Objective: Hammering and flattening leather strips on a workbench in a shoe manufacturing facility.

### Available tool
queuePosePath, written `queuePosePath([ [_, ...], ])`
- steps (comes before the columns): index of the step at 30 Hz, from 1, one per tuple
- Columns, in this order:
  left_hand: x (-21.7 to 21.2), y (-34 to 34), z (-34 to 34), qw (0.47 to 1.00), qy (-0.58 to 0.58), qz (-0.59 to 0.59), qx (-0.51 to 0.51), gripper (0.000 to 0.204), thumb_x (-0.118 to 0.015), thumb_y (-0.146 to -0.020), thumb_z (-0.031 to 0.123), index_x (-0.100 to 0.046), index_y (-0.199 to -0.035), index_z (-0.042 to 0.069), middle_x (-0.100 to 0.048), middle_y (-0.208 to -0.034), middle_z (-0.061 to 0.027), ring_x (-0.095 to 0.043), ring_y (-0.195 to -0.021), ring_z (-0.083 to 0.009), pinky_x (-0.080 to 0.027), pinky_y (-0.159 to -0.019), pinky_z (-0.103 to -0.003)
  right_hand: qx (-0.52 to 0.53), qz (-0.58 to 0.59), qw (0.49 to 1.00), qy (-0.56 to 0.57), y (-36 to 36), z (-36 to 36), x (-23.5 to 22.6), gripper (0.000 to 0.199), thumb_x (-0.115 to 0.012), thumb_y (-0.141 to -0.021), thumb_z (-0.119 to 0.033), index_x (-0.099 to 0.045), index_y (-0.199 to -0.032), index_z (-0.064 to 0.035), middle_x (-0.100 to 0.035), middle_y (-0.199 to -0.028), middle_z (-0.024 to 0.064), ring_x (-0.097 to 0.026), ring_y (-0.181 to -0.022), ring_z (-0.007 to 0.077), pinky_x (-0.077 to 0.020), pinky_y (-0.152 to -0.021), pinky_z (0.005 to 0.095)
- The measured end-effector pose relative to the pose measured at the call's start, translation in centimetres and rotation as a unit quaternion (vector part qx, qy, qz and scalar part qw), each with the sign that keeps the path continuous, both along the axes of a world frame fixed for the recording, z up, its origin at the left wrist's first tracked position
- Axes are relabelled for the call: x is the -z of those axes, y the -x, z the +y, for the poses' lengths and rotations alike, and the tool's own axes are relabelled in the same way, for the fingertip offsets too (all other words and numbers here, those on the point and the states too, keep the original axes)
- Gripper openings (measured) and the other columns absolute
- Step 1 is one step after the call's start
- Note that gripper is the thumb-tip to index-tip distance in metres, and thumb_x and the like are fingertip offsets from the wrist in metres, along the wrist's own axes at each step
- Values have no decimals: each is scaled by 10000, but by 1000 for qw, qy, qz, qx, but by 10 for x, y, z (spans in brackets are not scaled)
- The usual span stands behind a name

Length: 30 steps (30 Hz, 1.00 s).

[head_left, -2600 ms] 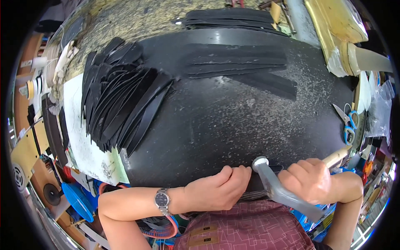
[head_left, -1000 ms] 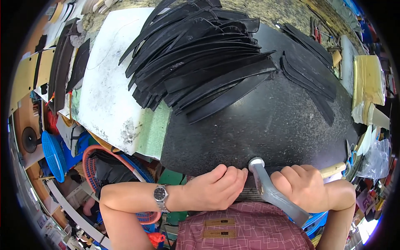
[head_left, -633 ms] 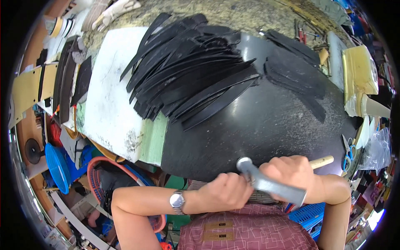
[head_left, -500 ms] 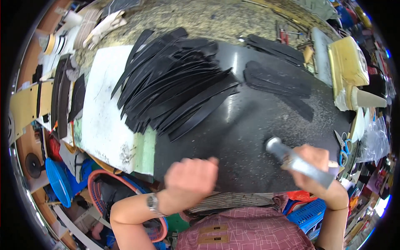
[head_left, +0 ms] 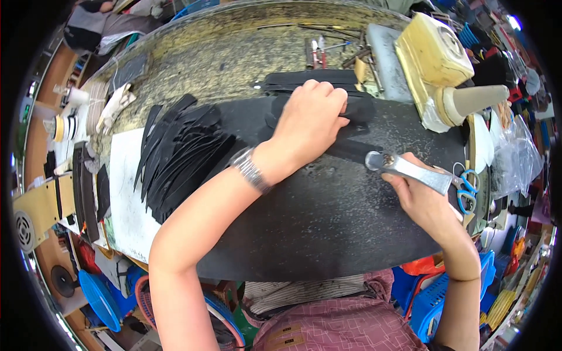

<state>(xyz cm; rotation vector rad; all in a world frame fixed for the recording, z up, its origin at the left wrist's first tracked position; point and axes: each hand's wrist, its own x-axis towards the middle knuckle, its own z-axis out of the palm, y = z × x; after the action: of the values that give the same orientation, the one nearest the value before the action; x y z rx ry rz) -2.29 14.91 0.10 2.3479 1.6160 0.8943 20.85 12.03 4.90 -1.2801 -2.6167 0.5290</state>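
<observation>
My right hand (head_left: 424, 196) is wrapped round a hammer (head_left: 418, 171), its silver head above the fingers and its round face turned left. My left hand (head_left: 313, 120), fingers curled under, is over the stacked black strips (head_left: 366, 111) at the middle of the board; whatever its fingers hold is hidden. A single black strip (head_left: 355, 150) lies between my left hand and the hammer's round face. The big fanned pile of black strips (head_left: 181, 155) lies left of my left forearm, which covers part of it.
A black board (head_left: 316, 228) covers the near bench. Past its right edge lie blue-handled scissors (head_left: 466, 193); at the far right stands a yellowish block with a cone (head_left: 477, 100). More black strips (head_left: 281, 81) lie at the back, and a white sheet (head_left: 126, 199) is under the pile.
My left hand has moved forward and right from the near edge to the stacked strips. My right hand has brought the hammer forward. The view has also shifted.
</observation>
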Motion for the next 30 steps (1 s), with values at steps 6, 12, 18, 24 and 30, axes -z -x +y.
queuePosePath([
  [6,-46,-16,-84,916,306,-197,171,227,-748,-740,139,-570,-837,38,-600,-736,-82,-604,-631,-204,-474,-580,-284,-5,26,999,-18,-30,7,10,178,-604,-867,-231,-626,-902,-57,-587,-824,114,-604,-703,329,-469,-601,392],
  [12,-16,-42,-156,979,178,21,102,286,-742,-689,140,-577,-914,75,-579,-859,-73,-584,-735,-240,-467,-588,-341,26,42,998,50,-57,-40,-15,149,-618,-842,-196,-638,-881,-54,-581,-802,110,-595,-672,305,-466,-593,368],
  [18,-4,-56,-154,968,191,-64,150,250,-709,-711,91,-572,-917,59,-543,-862,-73,-545,-726,-250,-455,-613,-356,5,36,997,65,-61,-70,1,149,-624,-819,-188,-617,-883,-54,-567,-784,106,-593,-654,294,-465,-574,366],
  [24,-1,-55,-142,961,203,-49,183,154,-662,-734,80,-550,-834,45,-495,-775,-58,-511,-678,-244,-433,-583,-360,-22,32,997,69,-59,-76,2,158,-629,-797,-180,-595,-886,-54,-553,-766,101,-590,-635,283,-464,-555,364],
  [30,-6,-53,-178,909,28,56,413,100,-559,-721,181,-550,-765,91,-454,-701,-6,-453,-655,-121,-345,-563,-242,-46,30,996,73,-57,-78,4,176,-635,-774,-172,-574,-888,-54,-538,-748,97,-587,-617,273,-464,-535,361],
])
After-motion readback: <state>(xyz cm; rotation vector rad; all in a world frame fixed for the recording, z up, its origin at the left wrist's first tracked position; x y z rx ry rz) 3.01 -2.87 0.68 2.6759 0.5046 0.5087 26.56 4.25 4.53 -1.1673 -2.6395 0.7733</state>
